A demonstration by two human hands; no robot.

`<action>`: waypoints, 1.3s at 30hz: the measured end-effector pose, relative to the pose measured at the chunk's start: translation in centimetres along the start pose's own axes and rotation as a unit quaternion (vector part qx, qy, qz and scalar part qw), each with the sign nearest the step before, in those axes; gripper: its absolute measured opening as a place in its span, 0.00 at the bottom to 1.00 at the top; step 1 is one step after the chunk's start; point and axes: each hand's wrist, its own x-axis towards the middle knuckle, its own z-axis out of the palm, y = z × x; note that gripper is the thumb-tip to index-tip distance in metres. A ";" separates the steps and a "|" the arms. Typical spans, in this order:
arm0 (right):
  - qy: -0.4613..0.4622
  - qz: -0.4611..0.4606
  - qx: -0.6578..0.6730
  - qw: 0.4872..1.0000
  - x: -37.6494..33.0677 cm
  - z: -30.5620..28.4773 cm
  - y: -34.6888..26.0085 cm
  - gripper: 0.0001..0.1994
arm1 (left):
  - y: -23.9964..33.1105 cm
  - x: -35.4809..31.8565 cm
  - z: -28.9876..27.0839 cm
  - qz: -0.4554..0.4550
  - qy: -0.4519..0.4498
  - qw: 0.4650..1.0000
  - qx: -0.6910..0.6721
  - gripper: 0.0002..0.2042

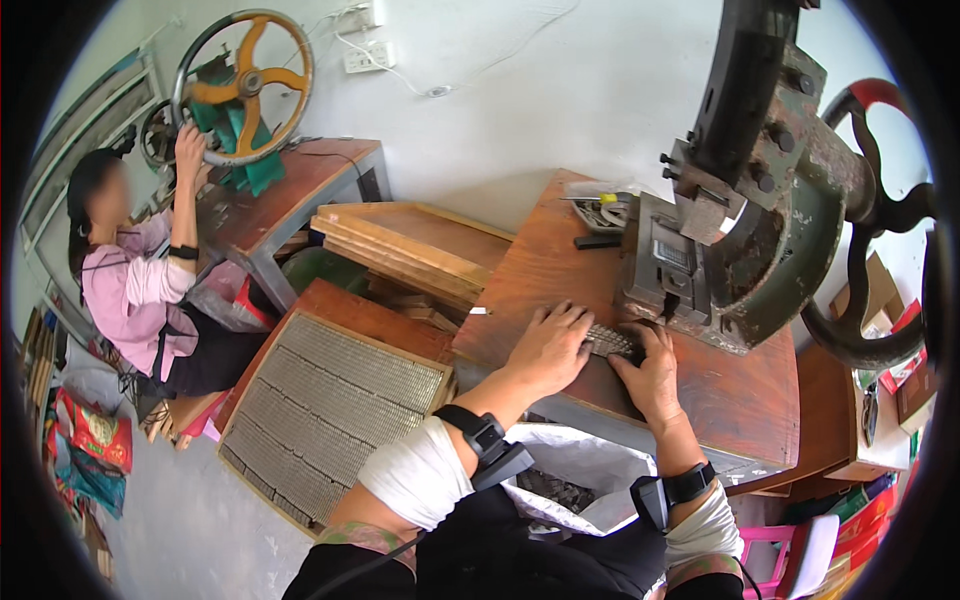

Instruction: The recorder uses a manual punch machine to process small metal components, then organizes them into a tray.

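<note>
A short block of small grey metal pieces in close rows (610,342) lies on the red-brown tabletop (520,290), between my two hands. My left hand (548,350) presses against its left end, fingers bent and thumb close to it. At the right end, my right hand (650,372) curls round with thumb and fingers. The fingers partly cover the block, so its full length is hidden. Just beyond my hands stands a heavy, worn press (745,290) with a flat metal die bed (672,250) below its ram.
A white sack (610,475) with dark metal bits hangs below the table edge. To the left lies a framed tray of metal pieces (335,400), near stacked wooden trays (410,250). A co-worker in pink (130,290) grips a yellow-spoked wheel (250,82). A black handwheel (860,230) stands right.
</note>
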 end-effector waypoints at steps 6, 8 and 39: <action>0.003 -0.044 -0.014 0.999 -0.1 1.5 0.1 0.22 | -1.4 -3.3 -3.3 -0.039 0.158 0.984 -0.065 0.19; -0.007 -0.022 -0.016 1.000 0.1 0.9 0.8 0.22 | -2.6 -7.3 -5.3 -0.045 0.262 0.956 -0.123 0.19; -0.426 -0.584 0.099 0.684 -21.0 28.5 -32.2 0.15 | -7.0 -51.3 -15.1 -0.347 0.168 0.922 -0.017 0.17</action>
